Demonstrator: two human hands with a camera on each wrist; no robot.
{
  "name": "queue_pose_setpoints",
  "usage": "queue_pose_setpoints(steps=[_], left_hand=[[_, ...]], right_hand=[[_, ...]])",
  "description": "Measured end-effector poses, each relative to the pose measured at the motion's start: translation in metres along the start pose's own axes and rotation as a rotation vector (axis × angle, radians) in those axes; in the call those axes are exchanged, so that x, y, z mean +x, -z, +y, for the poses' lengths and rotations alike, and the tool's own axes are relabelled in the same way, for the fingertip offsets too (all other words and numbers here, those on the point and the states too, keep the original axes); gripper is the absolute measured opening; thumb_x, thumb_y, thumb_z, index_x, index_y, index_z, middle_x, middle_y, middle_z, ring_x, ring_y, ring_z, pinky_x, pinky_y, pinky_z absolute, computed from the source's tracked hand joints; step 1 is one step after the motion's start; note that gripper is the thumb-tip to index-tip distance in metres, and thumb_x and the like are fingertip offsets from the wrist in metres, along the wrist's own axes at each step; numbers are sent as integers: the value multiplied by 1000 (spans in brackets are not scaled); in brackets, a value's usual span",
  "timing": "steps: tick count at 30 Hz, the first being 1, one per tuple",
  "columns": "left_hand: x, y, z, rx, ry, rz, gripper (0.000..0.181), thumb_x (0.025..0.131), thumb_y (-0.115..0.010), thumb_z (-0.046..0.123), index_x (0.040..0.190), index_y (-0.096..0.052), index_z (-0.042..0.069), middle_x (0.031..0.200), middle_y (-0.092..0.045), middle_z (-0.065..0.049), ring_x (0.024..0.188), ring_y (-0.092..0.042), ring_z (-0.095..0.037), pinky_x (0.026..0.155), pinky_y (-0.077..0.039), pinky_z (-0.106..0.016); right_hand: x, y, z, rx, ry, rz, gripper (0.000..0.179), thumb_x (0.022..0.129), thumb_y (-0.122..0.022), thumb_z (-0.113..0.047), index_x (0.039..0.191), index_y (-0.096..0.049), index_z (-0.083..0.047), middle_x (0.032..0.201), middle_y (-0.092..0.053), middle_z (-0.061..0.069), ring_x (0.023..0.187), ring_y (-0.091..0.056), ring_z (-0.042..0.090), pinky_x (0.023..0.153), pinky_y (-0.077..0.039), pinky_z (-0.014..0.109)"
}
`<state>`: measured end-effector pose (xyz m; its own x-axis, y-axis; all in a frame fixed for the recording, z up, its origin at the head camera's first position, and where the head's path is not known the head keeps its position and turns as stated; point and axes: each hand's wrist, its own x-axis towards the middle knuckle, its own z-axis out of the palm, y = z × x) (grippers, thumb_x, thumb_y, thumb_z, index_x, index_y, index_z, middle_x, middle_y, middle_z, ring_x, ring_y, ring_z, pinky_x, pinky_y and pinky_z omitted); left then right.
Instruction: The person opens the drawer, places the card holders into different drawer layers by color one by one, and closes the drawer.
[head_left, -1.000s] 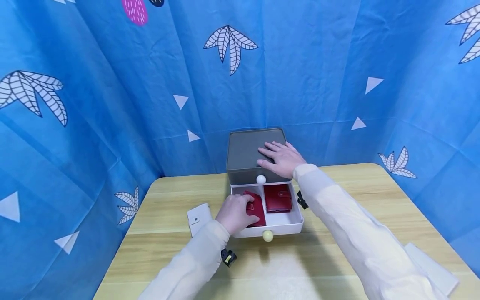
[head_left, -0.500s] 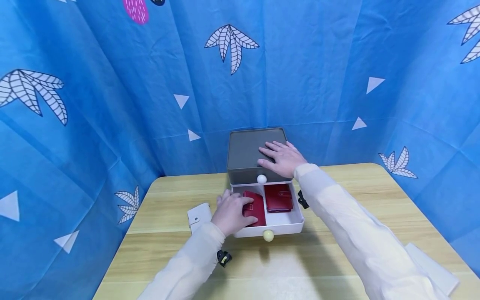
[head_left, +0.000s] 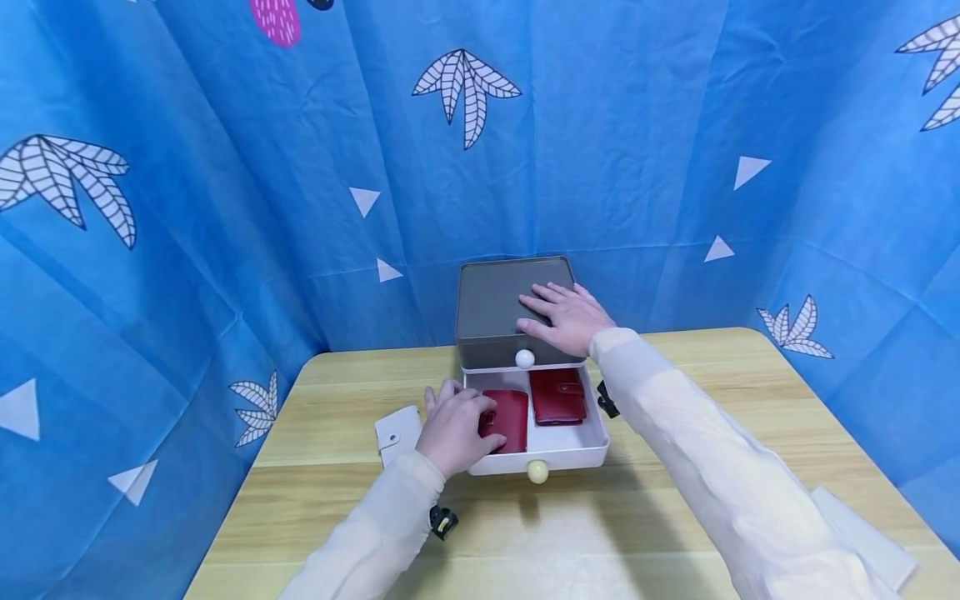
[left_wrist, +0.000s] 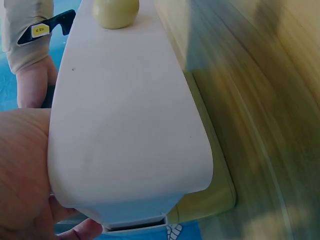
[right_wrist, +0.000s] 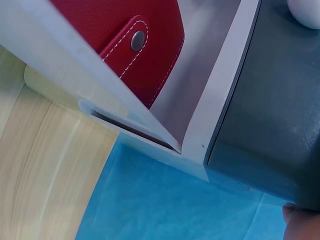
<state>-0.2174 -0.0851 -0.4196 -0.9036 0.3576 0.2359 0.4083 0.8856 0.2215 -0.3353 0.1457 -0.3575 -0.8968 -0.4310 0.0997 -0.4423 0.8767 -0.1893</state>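
A blue leaf-print curtain (head_left: 637, 125) hangs behind the wooden table (head_left: 330, 425).

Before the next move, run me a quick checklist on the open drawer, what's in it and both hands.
1. Drawer pulled out: ok, open under the grey upper unit.
2. Right hand steadying the unit: ok, it rests spread on the grey top.
3. Right red wallet in its compartment: ok, lying right of the divider.
4. Left red wallet gripped: cannot tell, the left hand covers its left edge.
5. Drawer free to close: not ok, the left hand reaches over its left side.
6. White snap case outside the drawer: ok, on the table to the left.
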Motion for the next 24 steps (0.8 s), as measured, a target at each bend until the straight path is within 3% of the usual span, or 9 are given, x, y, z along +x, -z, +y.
queue_pose_setpoints(steps=[11, 15, 24], left_hand=[[-8, 6, 4, -48, 15, 38, 49, 75, -80, 43, 116, -70, 19, 114, -62, -6, 117, -46, -28, 103, -23, -69], [-15, 9, 7, -91, -17, 108, 49, 79, -77, 43, 119, -68, 16, 116, -61, -7, 117, -46, -28, 104, -30, -58], [-36, 15, 19, -220, -64, 284, 42, 85, -72, 38, 118, -68, 13, 117, -61, -7, 109, -51, -21, 90, -47, -38]], right_hand=[[-1, 1, 0, -1, -2, 3, 74, 90, -25, -75, 150, -32, -33, 157, -26, 0, 146, -15, 24, 116, -2, 49], [-2, 2, 0, 11, -6, 4, 73, 91, -27, -74, 150, -32, -32, 157, -26, 1, 146, -15, 24, 116, -2, 49], [-1, 0, -1, 20, 0, 13, 72, 91, -28, -73, 150, -34, -31, 157, -27, 2, 146, -16, 25, 116, -2, 50]])
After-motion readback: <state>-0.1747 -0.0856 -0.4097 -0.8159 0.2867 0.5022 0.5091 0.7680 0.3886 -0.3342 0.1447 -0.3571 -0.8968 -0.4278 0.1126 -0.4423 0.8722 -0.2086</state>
